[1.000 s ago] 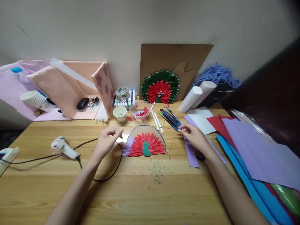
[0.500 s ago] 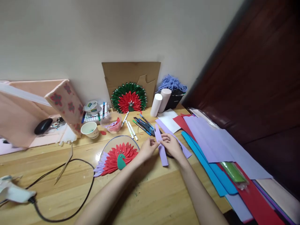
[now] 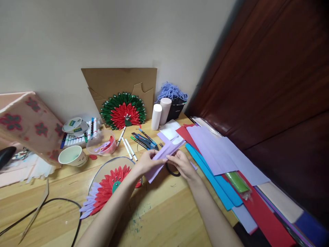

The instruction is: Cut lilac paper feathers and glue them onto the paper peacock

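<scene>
A folded strip of light purple craft sheet [image 3: 154,170] slants up to the right between my hands, above the table. My left hand [image 3: 149,162] is closed on its lower part, with the thumb lying over it. My right hand [image 3: 182,164] pinches the strip's near edge with thumb and fingertips. Below the right hand, a black ring-shaped handle [image 3: 173,171], probably of scissors, lies on the wood, partly hidden. Left of my hands is a round panel [image 3: 102,171] bearing red and purple petals and a green bird-shaped piece [image 3: 116,186], partly covered by my left forearm.
Pens [image 3: 145,140] and white markers [image 3: 127,149] lie behind my hands. A paper cup [image 3: 73,156] and plastic bowl [image 3: 101,145] stand left. Coloured sheets [image 3: 213,147] are stacked right. A black cable [image 3: 64,200] crosses the left side. Cardboard [image 3: 118,79] leans on the wall.
The purple strip has gone from nearly upright to slanting right, and more of its width shows. My left hand has shifted onto its lower part. The view has turned rightward.
</scene>
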`<move>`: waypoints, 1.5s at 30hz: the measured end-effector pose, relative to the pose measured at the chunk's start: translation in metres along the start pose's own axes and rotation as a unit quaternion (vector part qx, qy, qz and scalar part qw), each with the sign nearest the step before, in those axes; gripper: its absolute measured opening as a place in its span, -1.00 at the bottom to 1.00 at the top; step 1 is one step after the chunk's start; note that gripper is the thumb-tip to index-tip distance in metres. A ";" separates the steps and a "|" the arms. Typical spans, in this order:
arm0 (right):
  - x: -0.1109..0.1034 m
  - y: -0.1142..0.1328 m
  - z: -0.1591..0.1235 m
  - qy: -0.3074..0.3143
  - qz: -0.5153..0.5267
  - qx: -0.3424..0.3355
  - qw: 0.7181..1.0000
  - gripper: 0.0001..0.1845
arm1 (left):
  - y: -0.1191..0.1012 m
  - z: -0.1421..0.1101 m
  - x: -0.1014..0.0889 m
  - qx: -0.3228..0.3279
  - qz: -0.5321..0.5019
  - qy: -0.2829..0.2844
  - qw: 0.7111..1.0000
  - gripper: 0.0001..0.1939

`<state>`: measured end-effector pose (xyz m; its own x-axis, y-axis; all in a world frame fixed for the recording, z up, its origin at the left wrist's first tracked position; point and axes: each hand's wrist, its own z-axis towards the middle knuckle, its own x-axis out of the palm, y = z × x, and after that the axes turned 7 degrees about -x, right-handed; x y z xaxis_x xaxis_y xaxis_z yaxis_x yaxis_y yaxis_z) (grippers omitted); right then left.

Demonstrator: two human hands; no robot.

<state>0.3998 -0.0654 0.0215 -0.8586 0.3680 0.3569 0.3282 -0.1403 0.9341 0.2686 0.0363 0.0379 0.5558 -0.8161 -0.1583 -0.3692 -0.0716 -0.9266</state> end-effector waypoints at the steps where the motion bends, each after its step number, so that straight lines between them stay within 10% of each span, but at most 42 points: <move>1: -0.002 0.002 -0.001 -0.005 -0.011 -0.008 1.000 -0.65 | -0.001 -0.002 -0.004 0.003 0.040 -0.018 0.999 -0.69; 10: -0.027 0.014 -0.001 -0.031 -0.234 -0.029 0.971 -0.74 | -0.010 -0.018 -0.027 0.038 0.167 -0.025 0.985 -0.53; 19: -0.027 0.015 -0.002 -0.035 -0.183 -0.021 0.982 -0.54 | -0.021 -0.016 -0.041 0.117 -0.031 -0.225 0.967 -0.54; 24: -0.024 0.006 0.003 -0.173 -0.111 -0.089 0.975 -0.57 | -0.013 -0.003 -0.031 0.100 -0.212 -0.333 0.913 -0.49; 26: -0.020 0.004 0.004 -0.221 -0.067 -0.110 0.967 -0.56 | -0.012 0.001 -0.018 0.036 -0.254 -0.314 0.914 -0.53; 31: -0.006 -0.005 0.003 -0.219 -0.032 -0.119 0.968 -0.64 | -0.014 0.009 0.031 -0.039 -0.249 -0.050 0.966 -0.55; 39: -0.027 0.003 0.003 -0.160 -0.206 -0.080 0.962 -0.66 | -0.010 0.027 0.026 0.052 -0.176 -0.110 0.977 -0.72; 45: -0.066 -0.006 -0.002 -0.060 -0.520 -0.014 0.852 -0.81 | -0.014 0.022 -0.002 0.113 -0.098 -0.102 0.983 -0.68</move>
<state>0.4539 -0.0904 -0.0073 -0.6318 0.3977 -0.6653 -0.5971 0.2977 0.7449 0.2891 0.0510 0.0441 0.7459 -0.6659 -0.0132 -0.0779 -0.0675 -0.9947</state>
